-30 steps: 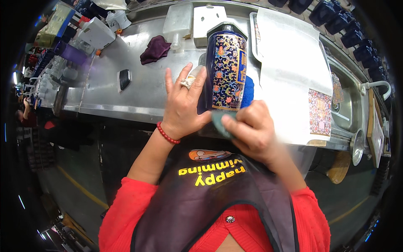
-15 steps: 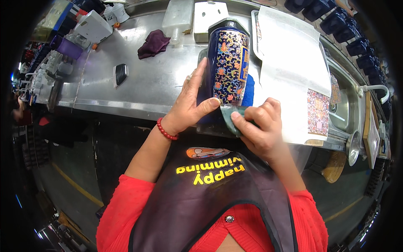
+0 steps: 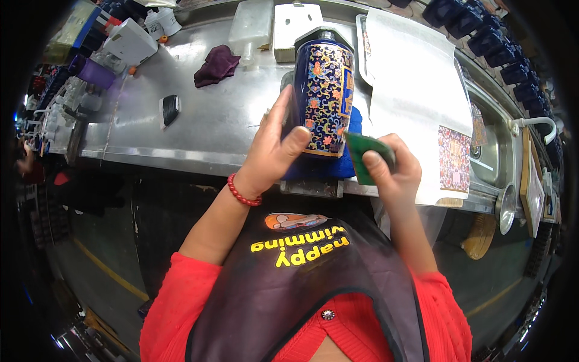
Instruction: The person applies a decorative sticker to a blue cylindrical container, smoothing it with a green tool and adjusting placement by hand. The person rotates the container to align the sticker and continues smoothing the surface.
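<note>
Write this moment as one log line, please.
left hand: against bottle | right hand: holding green scraper | bottle: on blue cloth | purple rag: on counter

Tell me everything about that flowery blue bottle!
The bottle is shiny dark blue, perhaps glass, with orange flowers, swirls and a gold-edged blue panel. Its neck is at the far end; standing or lying is unclear. Blue cloth shows around its near end. The left hand touches its left side; a green scraper is at its right.
</note>
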Demonstrator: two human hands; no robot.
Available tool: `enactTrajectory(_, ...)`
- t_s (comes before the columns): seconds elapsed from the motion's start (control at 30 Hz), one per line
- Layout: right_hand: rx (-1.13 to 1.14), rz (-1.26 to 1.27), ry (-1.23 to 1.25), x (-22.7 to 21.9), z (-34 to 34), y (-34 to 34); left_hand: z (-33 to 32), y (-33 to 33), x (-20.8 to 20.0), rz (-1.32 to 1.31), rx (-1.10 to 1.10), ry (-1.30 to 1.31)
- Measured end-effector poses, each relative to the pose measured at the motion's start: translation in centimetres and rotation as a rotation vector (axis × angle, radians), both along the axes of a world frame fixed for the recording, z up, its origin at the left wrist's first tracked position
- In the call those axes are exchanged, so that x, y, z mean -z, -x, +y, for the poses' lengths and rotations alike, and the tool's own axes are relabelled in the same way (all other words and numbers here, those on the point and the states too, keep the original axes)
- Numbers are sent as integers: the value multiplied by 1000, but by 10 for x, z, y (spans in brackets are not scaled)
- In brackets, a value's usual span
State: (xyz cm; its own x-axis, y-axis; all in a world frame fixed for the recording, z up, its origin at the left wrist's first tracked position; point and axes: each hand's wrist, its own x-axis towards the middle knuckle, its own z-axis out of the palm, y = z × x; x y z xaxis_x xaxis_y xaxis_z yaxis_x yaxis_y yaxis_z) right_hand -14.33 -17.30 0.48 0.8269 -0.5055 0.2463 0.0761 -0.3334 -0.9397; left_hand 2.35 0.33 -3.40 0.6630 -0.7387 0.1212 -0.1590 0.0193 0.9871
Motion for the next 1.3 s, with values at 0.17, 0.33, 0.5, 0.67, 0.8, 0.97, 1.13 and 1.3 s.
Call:
enactTrajectory(0.17,40,23,-411,13,0,-1,-8,7,0,-204,-58,-137)
enactTrajectory(0.33,30,40,-593,16,-1,-6,-4,6,-5,-219,-38,-158)
enactTrajectory(0.5,84,48,-628,13,-2,-11,-5,28,-46,-882,-67,-332)
enactTrajectory(0.67,57,7,-700,15,-4,-16,-31,37,-59,-1025,-15,-419)
enactTrajectory(0.8,44,-3,-700,14,-7,-17,-28,22,-59,-929,-108,-341)
enactTrajectory(0.97,41,-29,-725,14,-7,-20,-36,0,-60,-980,-75,-350)
enactTrajectory(1.13,17,-19,-722,14,-7,-25,-48,-17,-58,-858,-90,-237)
enactTrajectory(1.3,37,-34,-779,17,-10,-26,-47,-25,-58,-974,-111,-302)
